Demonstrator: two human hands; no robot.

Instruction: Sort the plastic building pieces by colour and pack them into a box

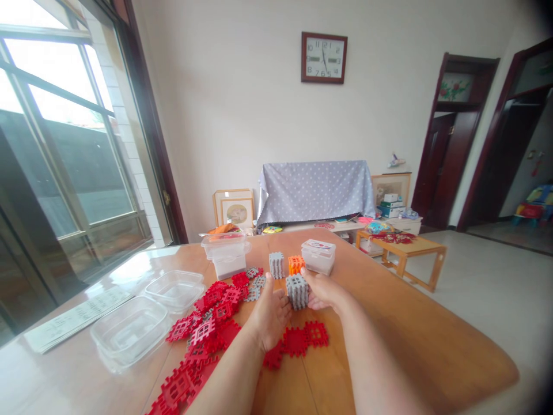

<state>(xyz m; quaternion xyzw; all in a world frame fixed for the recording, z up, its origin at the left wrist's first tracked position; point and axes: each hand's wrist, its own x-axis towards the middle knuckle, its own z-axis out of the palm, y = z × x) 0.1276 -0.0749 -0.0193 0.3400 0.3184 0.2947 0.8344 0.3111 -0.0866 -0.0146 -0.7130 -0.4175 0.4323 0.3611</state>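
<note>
Both hands meet on a grey cube (297, 290) built of waffle-like tiles, standing on the wooden table (389, 328). My left hand (271, 316) presses its left side with fingers curled around it. My right hand (322, 290) grips its right side. Behind it stand a second grey cube (276, 264) and an orange cube (296, 264). A heap of loose red tiles (207, 328) with a few grey ones spreads to the left. Two joined red tiles (305, 337) lie between my wrists.
Two empty clear tubs (129, 328) (175, 288) and a paper sheet (73, 317) sit at the left. A lidded clear box (226, 253) and a small white box (318, 255) stand behind the cubes. A low wooden table (410, 251) stands beyond on the floor.
</note>
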